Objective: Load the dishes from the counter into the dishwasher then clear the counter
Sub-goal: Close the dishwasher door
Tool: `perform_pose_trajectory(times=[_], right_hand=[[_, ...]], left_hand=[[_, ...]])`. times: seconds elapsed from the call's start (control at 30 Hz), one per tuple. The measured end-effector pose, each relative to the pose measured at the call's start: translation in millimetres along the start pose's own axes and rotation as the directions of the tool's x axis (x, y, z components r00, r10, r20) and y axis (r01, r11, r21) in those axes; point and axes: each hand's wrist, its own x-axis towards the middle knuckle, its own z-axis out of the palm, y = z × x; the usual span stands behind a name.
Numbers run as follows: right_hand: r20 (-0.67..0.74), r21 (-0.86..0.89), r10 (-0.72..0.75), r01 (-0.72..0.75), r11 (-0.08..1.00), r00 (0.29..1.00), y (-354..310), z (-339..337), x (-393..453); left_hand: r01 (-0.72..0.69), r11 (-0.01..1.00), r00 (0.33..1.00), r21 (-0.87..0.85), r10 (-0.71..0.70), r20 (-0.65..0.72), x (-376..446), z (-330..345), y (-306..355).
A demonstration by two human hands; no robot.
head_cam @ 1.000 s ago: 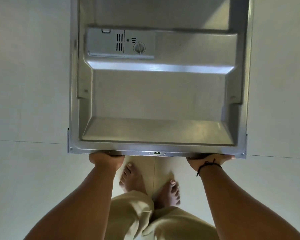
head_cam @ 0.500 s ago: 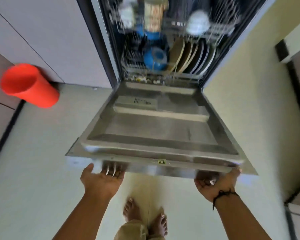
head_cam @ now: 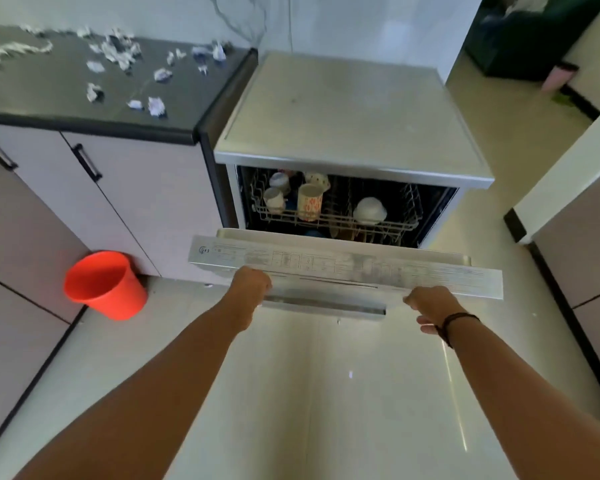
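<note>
— Both hands on the door? Left hand (head_cam: 252,284) and right hand (head_cam: 430,304) curl on the dishwasher door (head_cam: 343,268), centre frame, half raised.
— Risk?
— A slipped hold could drop it. Paper scraps (head_cam: 156,106) litter the worktop (head_cam: 49,95), upper left.

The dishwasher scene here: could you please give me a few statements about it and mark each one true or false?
1. The dishwasher door is partly raised, not fully shut. True.
2. Both hands are at the door's front edge, left hand and right hand. True.
3. The upper rack is empty. False: it holds mugs and a white bowl.
4. The counter holds stacked plates. False: only crumpled paper scraps lie there.
5. An orange bin stands on the floor, left of the dishwasher. True.
</note>
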Motion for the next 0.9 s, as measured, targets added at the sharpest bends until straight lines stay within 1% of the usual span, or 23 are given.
perform_pose_trajectory(times=[0.03,0.07,0.13,0.17,0.2,0.27,0.3,0.37,0.4,0.43,0.47,0.5,0.53,0.57,0.6,0.63,0.67,0.7,0.73,0.77,0.8,0.83,0.9], right_hand=[[-0.015,-0.114,-0.061,0.059,0.992,0.998,-9.7,-1.1,3.2],[-0.004,-0.232,-0.104,0.1,0.967,0.995,-15.6,-0.5,6.9],[0.006,-0.474,-0.145,0.13,0.871,0.989,-25.6,-1.7,15.3],[-0.03,-0.576,-0.172,0.123,0.808,0.985,-29.3,-3.0,18.7],[-0.08,-0.657,-0.22,0.115,0.746,0.972,-35.0,-6.1,23.1],[-0.139,-0.769,-0.347,0.12,0.628,0.927,-50.0,-12.6,28.9],[-0.146,-0.806,-0.405,0.129,0.578,0.902,-50.7,-12.0,30.3],[-0.144,-0.882,-0.539,0.14,0.45,0.83,-68.3,-27.4,53.6],[-0.116,-0.922,-0.578,0.129,0.365,0.808,-71.0,-30.0,55.0],[-0.093,-0.943,-0.619,0.13,0.306,0.78,-78.6,-35.3,62.9],[-0.07,-0.95,-0.678,0.158,0.269,0.731,-86.8,-41.6,76.6],[-0.052,-0.951,-0.728,0.188,0.244,0.683,-95.8,-47.7,89.8],[-0.035,-0.941,-0.763,0.235,0.243,0.646,-107.2,-53.1,103.6],[-0.005,-0.932,-0.8,0.286,0.22,0.6,-117.2,-56.7,116.5],[0.064,-0.923,-0.825,0.347,0.165,0.562,-129.5,-60.3,129.1],[0.161,-0.902,-0.845,0.423,0.083,0.51,-140.6,-62.8,140.4],[0.256,-0.866,-0.853,0.5,0.007,0.455,-150.3,-63.3,147.7],[0.336,-0.824,-0.843,0.564,-0.047,0.421,-159.6,-61.7,156.4],[0.383,-0.793,-0.829,0.605,-0.069,0.408,-167.8,-59.7,161.0],[0.399,-0.776,-0.822,0.628,-0.067,0.406,-174.8,-57.1,165.4],[0.402,-0.768,-0.817,0.638,-0.054,0.414,-179.4,-54.6,167.1],[0.392,-0.767,-0.828,0.64,-0.053,0.401,-180.4,-52.1,168.6],[0.373,-0.762,-0.858,0.645,-0.065,0.354,-179.0,-47.6,175.0]], left_hand=[[-0.069,0.985,0.997,0.156,0.063,0.043,7.2,-3.2,10.7],[-0.133,0.953,0.989,0.272,0.109,0.101,13.7,-7.6,19.4],[-0.212,0.863,0.974,0.459,0.148,0.171,30.0,-16.4,36.5],[-0.232,0.792,0.972,0.564,0.17,0.161,38.9,-20.8,43.3],[-0.231,0.694,0.972,0.682,0.201,0.125,47.1,-24.9,52.4],[-0.205,0.415,0.947,0.886,0.313,0.072,59.1,-30.9,70.0],[-0.187,0.29,0.918,0.939,0.391,0.062,58.1,-36.3,72.3],[-0.162,0.074,0.826,0.984,0.556,0.094,81.6,-33.0,93.4],[-0.145,-0.021,0.789,0.989,0.6,0.128,84.7,-39.1,97.5],[-0.141,-0.123,0.758,0.982,0.625,0.187,94.8,-40.0,106.7],[-0.138,-0.23,0.717,0.963,0.648,0.258,110.6,-38.9,116.3],[-0.142,-0.314,0.659,0.939,0.678,0.327,122.2,-37.2,128.6],[-0.146,-0.367,0.627,0.918,0.683,0.373,132.4,-33.9,142.8],[-0.151,-0.388,0.642,0.909,0.661,0.389,142.1,-30.5,154.7],[-0.156,-0.395,0.659,0.905,0.642,0.393,152.7,-26.9,167.4],[-0.18,-0.396,0.7,0.9,0.592,0.4,164.2,-22.7,177.3],[-0.21,-0.407,0.755,0.889,0.51,0.412,174.5,-17.7,184.7],[-0.253,-0.411,0.801,0.875,0.418,0.428,186.1,-13.3,191.5],[-0.311,-0.371,0.824,0.875,0.354,0.442,195.6,-10.5,194.5],[-0.365,-0.308,0.823,0.879,0.335,0.459,204.4,-10.5,195.1],[-0.415,-0.271,0.804,0.869,0.338,0.489,212.7,-14.2,193.4],[-0.456,-0.286,0.758,0.843,0.371,0.536,218.7,-19.6,190.0],[-0.502,-0.387,0.647,0.774,0.427,0.632,231.0,-31.4,183.0]])
